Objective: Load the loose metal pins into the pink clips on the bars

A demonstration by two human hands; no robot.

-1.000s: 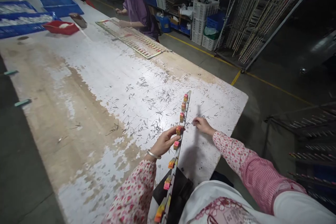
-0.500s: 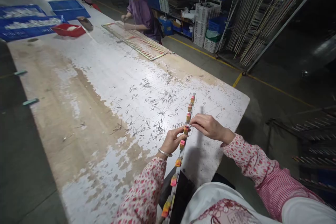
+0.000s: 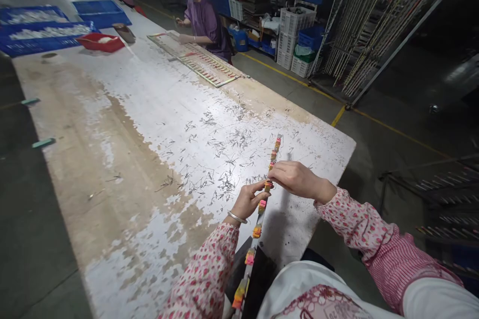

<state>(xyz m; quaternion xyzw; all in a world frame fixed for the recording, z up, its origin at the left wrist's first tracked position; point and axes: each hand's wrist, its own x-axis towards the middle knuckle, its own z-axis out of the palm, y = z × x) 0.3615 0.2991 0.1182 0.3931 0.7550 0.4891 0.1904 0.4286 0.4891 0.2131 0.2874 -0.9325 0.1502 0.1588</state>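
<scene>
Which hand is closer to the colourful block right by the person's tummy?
Left. The left hand is up the strip from that block, thumb and finger around another block. The right hand is a little farther up, beside the left hand.

Dim bkgd, tabletop [image 3: 130, 189] brighter w/ pale glare mid-surface, soft shadow at near end, wide-angle stretch twd edges

Small blocky pieces [image 3: 257, 231] at lower centre showed pink, yellow and orange; the loose cloth sleeve [image 3: 207, 264] below, red-spotted white.

wire pieces [image 3: 226, 182]: on table [image 3: 123, 159], left of strip [image 3: 259, 219] (mostly) | frame [image 3: 227, 81]: beyond them, before co-worker [image 3: 204, 20]
</scene>
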